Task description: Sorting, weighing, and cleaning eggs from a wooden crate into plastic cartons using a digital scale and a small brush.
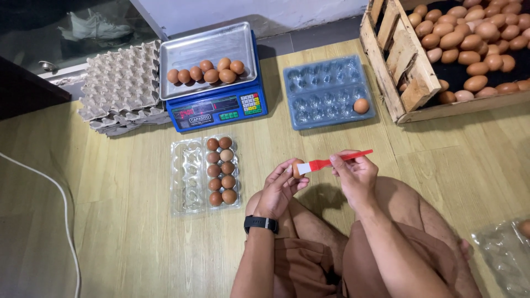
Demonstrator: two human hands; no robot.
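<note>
My left hand (279, 186) holds a brown egg (296, 168) up in its fingertips, above my knees. My right hand (353, 172) grips a small red-handled brush (334, 160) whose white bristles touch the egg. In front of me on the wooden floor lies an open clear plastic egg carton (187, 176), its right half filled with several brown eggs (222, 171). Beyond it stands a blue digital scale (215, 110) with several eggs (205, 72) on its steel pan.
A blue plastic egg tray (320, 94) holds one egg (361, 105). A wooden crate (403, 66) full of eggs stands at the far right. Stacked grey pulp trays (118, 88) sit at the left. A white cable (61, 193) runs along the left floor. Clear plastic (505, 254) lies at the right edge.
</note>
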